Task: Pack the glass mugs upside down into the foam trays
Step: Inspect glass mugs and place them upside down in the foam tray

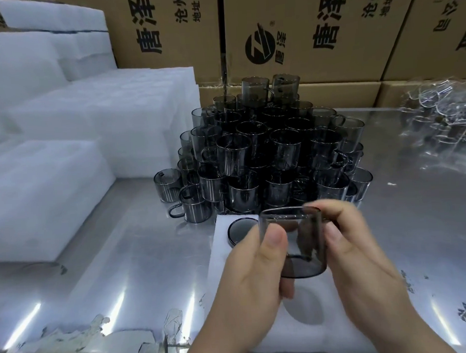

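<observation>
A smoky grey glass mug point(293, 240) hangs above the white foam tray point(219, 259), held between both hands. My left hand point(247, 279) grips its left side with the thumb on the wall. My right hand point(363, 250) pinches its right side and rim. The mug's open rim faces up and away from me, its base low. One mug point(242, 230) sits upside down in the tray's far left hole, with its round base showing. A round empty hole point(304, 306) lies below the held mug. A tall pile of grey mugs point(268, 153) stands behind the tray.
Stacks of white foam trays point(65, 157) fill the left side. Printed cardboard boxes point(300, 34) wall off the back. Clear glass mugs point(442, 113) lie at the far right. The metal table point(110, 275) has a torn film along its front edge.
</observation>
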